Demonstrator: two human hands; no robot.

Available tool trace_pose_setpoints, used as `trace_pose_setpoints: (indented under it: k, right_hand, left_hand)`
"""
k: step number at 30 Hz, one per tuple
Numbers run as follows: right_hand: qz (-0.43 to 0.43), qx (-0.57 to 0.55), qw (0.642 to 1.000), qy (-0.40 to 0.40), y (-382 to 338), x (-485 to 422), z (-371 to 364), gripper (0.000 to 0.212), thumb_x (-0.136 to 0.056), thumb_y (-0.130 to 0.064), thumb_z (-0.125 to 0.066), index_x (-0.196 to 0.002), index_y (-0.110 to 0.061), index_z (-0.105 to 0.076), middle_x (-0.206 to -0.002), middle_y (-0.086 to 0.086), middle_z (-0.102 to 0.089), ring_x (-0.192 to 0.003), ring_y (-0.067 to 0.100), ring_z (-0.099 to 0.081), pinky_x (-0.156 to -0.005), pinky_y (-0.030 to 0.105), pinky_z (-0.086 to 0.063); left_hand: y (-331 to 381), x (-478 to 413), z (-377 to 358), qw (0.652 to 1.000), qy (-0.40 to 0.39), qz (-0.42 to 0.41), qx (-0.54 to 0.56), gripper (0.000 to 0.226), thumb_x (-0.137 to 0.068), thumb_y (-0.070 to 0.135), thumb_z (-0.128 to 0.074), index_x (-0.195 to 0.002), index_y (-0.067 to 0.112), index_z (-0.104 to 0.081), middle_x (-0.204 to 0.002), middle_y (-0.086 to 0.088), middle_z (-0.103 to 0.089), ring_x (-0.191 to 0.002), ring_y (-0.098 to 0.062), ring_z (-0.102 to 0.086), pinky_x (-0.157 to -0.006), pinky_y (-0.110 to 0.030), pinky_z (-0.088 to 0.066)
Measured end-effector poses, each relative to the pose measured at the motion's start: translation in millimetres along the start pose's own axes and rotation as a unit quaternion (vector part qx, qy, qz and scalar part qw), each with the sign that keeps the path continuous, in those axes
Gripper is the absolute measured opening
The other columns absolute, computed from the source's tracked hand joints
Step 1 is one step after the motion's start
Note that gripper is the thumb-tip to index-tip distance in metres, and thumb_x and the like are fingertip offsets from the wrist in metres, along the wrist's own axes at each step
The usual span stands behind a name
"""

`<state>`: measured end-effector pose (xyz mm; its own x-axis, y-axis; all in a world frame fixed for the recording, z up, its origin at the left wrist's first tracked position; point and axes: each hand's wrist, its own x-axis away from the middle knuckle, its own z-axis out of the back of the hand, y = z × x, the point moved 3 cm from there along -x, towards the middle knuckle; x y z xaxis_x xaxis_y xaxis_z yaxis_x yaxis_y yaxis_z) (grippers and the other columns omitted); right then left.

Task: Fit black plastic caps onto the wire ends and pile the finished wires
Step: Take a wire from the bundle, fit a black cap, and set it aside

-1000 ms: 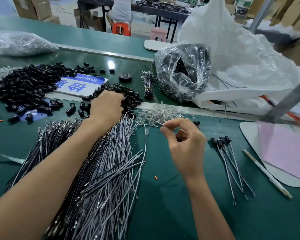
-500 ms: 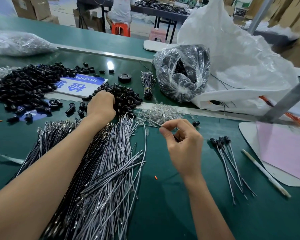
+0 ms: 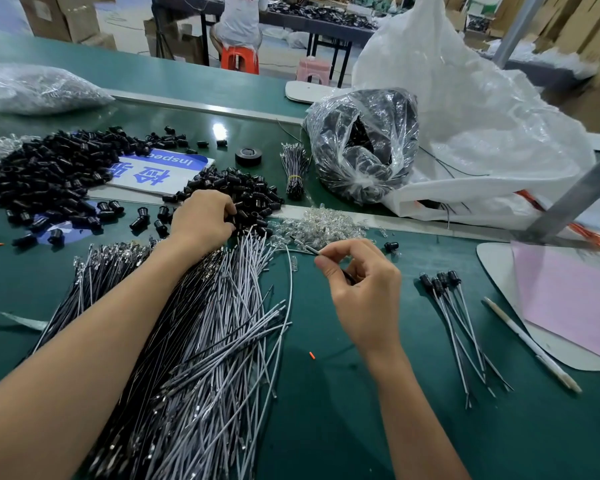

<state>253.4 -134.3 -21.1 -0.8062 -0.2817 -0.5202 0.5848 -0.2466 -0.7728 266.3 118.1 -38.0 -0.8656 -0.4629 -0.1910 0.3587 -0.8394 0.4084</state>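
Our left hand [image 3: 203,221] has dug curled fingers into the black caps [image 3: 236,188], fetching the next one; a grip we cannot confirm. Our right hand [image 3: 361,289] still pinches the waiting wire [image 3: 307,247].

Wires [image 3: 215,341] lie mid-desk [image 3: 326,427] before you; caps [image 3: 243,188] behind them, capped wires [image 3: 459,320] to your right, bag [image 3: 364,143] behind those.
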Motion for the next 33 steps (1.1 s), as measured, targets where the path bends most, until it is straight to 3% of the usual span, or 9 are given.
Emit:
trace_pose_setpoints:
  k: [4, 8, 10, 13, 16, 23, 29, 33]
  right_hand:
    - [-0.003, -0.004, 1.0, 0.011, 0, -1, 1, 0.022, -0.081, -0.005, -0.076, -0.076, -0.023, -0.065, -0.077, -0.012, -0.061, -0.055, 0.007, -0.044, -0.053, 0.01, -0.034]
    - [-0.013, -0.021, 1.0, -0.013, -1, -2, 1, 0.019, -0.081, -0.007, -0.076, -0.076, -0.023, -0.067, -0.074, -0.011, -0.06, -0.053, 0.007, -0.044, -0.053, 0.01, -0.033]
    - [-0.029, -0.05, 0.998, -0.034, -2, -1, 0, 0.02, -0.082, -0.008, -0.076, -0.076, -0.025, -0.067, -0.068, -0.013, -0.057, -0.05, 0.005, -0.042, -0.052, 0.009, -0.03]
    - [-0.054, -0.107, 0.991, -0.064, -5, 0, -1, 0.017, -0.081, -0.008, -0.076, -0.076, -0.023, -0.069, -0.065, -0.014, -0.058, -0.048, 0.004, -0.037, -0.05, 0.011, -0.029]
    - [-0.075, -0.148, 0.982, -0.093, -7, 1, -1, 0.013, -0.081, -0.011, -0.074, -0.075, -0.022, -0.068, -0.065, -0.015, -0.059, -0.05, 0.005, -0.036, -0.049, 0.014, -0.03]
    - [-0.145, -0.172, 0.964, -0.139, -3, 2, -4, 0.004, -0.075, -0.023, -0.07, -0.073, -0.026, -0.069, -0.058, -0.014, -0.053, -0.054, 0.009, -0.035, -0.049, 0.014, -0.029]
    - [-0.145, -0.142, 0.973, -0.114, 0, 0, -1, 0.005, -0.072, -0.026, -0.071, -0.068, -0.028, -0.07, -0.06, -0.008, -0.055, -0.056, 0.012, -0.038, -0.051, 0.016, -0.031]
    - [-0.122, -0.1, 0.982, -0.107, 1, 1, -1, 0.013, -0.077, -0.016, -0.074, -0.067, -0.023, -0.068, -0.049, -0.016, -0.048, -0.048, 0.005, -0.034, -0.049, 0.012, -0.029]
  left_hand:
    - [16, 25, 15, 0.993, 0.034, 0.004, 0.11, 0.023, -0.08, 0.02, -0.079, -0.098, 0.01, -0.069, -0.093, -0.006, -0.071, -0.087, -0.02, -0.065, -0.082, -0.035, -0.055]
    - [37, 70, 23, 0.948, -0.005, 0.035, 0.318, 0.028, -0.068, 0.014, -0.087, -0.083, 0.015, -0.064, -0.08, 0.0, -0.073, -0.076, -0.014, -0.071, -0.073, -0.027, -0.057]
    - [42, 88, 26, 0.903, -0.018, 0.056, 0.426, 0.033, -0.062, 0.014, -0.09, -0.085, 0.016, -0.065, -0.079, -0.002, -0.074, -0.07, -0.013, -0.071, -0.066, -0.023, -0.057]
    - [49, 104, 27, 0.805, -0.019, 0.065, 0.589, 0.029, -0.06, 0.016, -0.082, -0.086, 0.012, -0.07, -0.075, -0.007, -0.072, -0.061, -0.017, -0.07, -0.059, -0.022, -0.056]
    - [51, 109, 23, 0.757, -0.01, 0.064, 0.65, 0.021, -0.058, 0.014, -0.08, -0.079, 0.013, -0.074, -0.072, -0.007, -0.072, -0.06, -0.018, -0.069, -0.06, -0.023, -0.057]
    - [54, 116, 15, 0.737, -0.04, 0.046, 0.673, 0.029, -0.058, 0.014, -0.079, -0.087, 0.013, -0.077, -0.085, -0.01, -0.075, -0.079, -0.018, -0.074, -0.07, -0.022, -0.057]
    - [51, 116, 14, 0.738, -0.039, 0.043, 0.673, 0.026, -0.069, 0.005, -0.07, -0.095, 0.009, -0.073, -0.085, -0.008, -0.076, -0.082, -0.02, -0.074, -0.073, -0.021, -0.056]
    - [50, 116, 13, 0.753, -0.053, 0.02, 0.655, 0.024, -0.07, 0.007, -0.071, -0.093, 0.012, -0.075, -0.088, -0.009, -0.076, -0.085, -0.022, -0.074, -0.074, -0.023, -0.057]
